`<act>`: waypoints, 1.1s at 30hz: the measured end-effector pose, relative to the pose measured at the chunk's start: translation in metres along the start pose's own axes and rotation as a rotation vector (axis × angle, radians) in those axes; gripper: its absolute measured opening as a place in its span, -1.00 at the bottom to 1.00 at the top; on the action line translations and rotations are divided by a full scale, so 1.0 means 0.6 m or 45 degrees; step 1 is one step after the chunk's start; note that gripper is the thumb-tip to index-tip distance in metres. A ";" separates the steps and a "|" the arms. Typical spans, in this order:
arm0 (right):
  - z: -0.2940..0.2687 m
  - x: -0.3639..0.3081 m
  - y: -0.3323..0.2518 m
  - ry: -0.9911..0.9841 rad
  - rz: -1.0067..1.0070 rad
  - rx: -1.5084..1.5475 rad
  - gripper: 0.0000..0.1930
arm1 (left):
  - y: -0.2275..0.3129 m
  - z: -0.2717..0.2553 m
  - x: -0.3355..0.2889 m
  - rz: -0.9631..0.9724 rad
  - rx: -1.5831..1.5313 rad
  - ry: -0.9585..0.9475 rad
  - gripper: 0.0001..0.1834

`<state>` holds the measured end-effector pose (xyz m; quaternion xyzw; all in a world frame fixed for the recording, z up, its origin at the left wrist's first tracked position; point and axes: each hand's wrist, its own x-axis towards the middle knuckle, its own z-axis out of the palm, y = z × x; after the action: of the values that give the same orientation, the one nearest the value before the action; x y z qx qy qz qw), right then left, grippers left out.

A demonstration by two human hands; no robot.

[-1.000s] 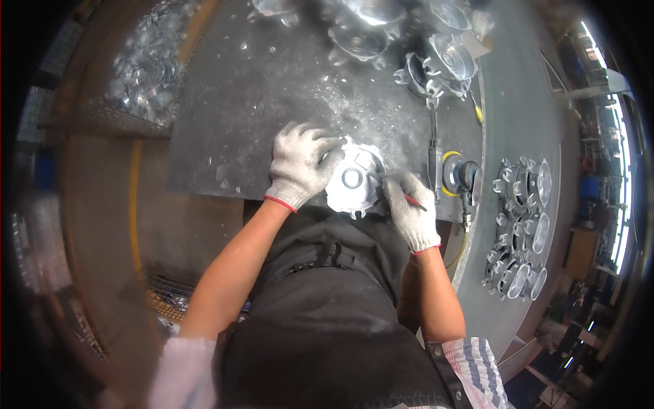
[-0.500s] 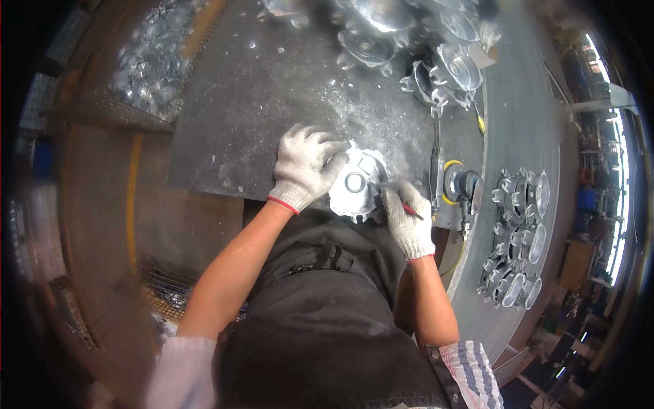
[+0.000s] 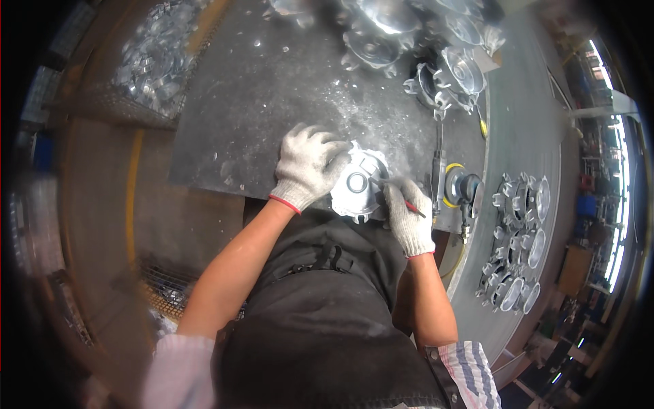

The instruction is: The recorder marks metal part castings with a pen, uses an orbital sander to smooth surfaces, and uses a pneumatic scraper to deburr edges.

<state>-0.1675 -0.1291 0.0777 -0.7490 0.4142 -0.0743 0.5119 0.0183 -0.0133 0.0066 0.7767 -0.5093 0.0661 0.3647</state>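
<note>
A silvery metal casting (image 3: 349, 199), round with a jagged rim and a raised ring at its middle, lies at the near edge of the dark worktable (image 3: 231, 129). My left hand (image 3: 306, 162), in a whitish knit glove, grips the casting's left side, thumb on its rim. My right hand (image 3: 410, 215), gloved the same way, is closed round a slim tool (image 3: 414, 209) whose red end sticks out at the back of the hand. The tool's front part points at the casting's right edge; its tip is too small to make out.
More castings (image 3: 375, 48) are piled at the table's far side. A disc sander (image 3: 462, 185) and a grey air tool (image 3: 438, 170) lie to the right. Beyond runs a conveyor belt (image 3: 470, 279) with castings in rows. A wire bin (image 3: 153, 68) of metal scraps stands far left.
Both hands keep their holds on the casting and the slim tool. The right hand has shifted very slightly, and the whole view has moved a little.
</note>
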 end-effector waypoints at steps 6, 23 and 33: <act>0.009 -0.011 -0.029 0.063 0.111 0.114 -0.85 | 0.001 -0.003 0.001 0.002 0.013 0.007 -0.78; 0.011 -0.011 -0.013 0.024 0.109 0.170 -0.84 | -0.001 0.001 0.000 0.023 0.033 0.015 -0.80; 0.012 -0.010 -0.025 0.043 0.074 0.217 -0.84 | -0.003 0.000 0.001 0.007 0.040 -0.026 -0.80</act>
<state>-0.1595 -0.1175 0.0884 -0.6890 0.4367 -0.1070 0.5684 0.0201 -0.0131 0.0057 0.7815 -0.5142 0.0672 0.3470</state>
